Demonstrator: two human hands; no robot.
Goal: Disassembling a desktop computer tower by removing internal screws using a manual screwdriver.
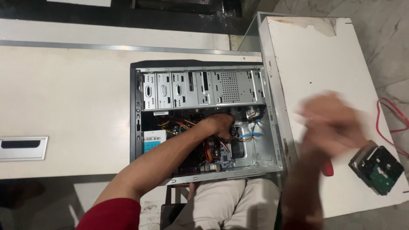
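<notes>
An open desktop computer case lies on its side on a white desk, its metal drive bays at the top. My left hand reaches deep inside the case among coloured cables, near the blue cables; its fingers are curled and partly hidden, and what they grip is unclear. My right hand is blurred with motion above the white side table, to the right of the case. A red-handled tool shows just below that hand. A hard drive lies at the right.
A red cable loops off the side table's right edge beside the hard drive. A cable grommet slot sits in the desk at far left. The motherboard shows low in the case. My lap is under the case.
</notes>
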